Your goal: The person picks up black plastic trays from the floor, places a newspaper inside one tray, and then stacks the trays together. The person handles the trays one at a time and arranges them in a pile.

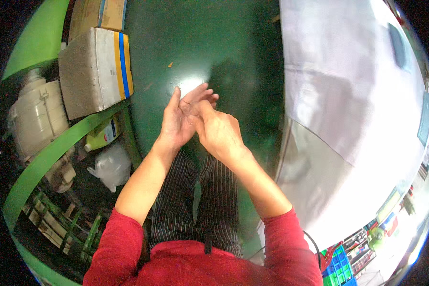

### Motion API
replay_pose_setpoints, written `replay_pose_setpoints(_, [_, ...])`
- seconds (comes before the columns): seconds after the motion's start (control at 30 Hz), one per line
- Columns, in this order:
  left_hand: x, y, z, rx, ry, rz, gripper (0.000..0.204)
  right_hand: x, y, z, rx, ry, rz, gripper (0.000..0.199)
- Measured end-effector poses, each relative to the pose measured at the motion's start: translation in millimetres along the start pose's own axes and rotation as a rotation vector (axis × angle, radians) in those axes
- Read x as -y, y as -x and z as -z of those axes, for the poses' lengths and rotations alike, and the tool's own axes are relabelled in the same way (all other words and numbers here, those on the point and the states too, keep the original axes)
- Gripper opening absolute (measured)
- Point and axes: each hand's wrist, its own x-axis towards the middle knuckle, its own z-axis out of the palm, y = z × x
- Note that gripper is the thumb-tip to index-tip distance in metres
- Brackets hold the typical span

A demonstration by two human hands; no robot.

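My left hand [176, 123] is held out palm up in front of me, thumb raised and fingers stretched out. Over its palm, my right hand [220, 132] is closed, with the fingertips pressed together and touching or nearly touching the left palm. Whether anything small lies in that pinch or in the palm cannot be made out. Below both hands is the green floor [176, 38].
To the left, a carton [90, 71] with a yellow and blue stripe stands on a green metal frame [52, 148]. A yellow bottle [101, 135] and a clear plastic bag [112, 167] sit under it. A white cloth-covered surface [338, 86] lines the right; a blue crate [338, 267] is lower right.
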Motion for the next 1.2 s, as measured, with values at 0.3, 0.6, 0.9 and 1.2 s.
replay_pose_setpoints(0.3, [11,49,-197,0.18,-0.098,0.196,0.053,68,60,190,-0.303,0.242,0.174,0.008])
replay_pose_setpoints(0.6, [-6,51,-351,0.216,-0.246,0.25,0.052,133,65,311,-0.379,0.382,0.287,0.016])
replay_pose_setpoints(0.9, [-64,-13,-423,0.306,-0.187,0.29,0.05,167,1,395,-0.381,-0.176,-0.005,0.013])
replay_pose_setpoints(1.2, [-131,-120,-497,0.171,-0.371,0.422,0.045,150,-96,442,-0.466,-1.121,-0.202,0.017])
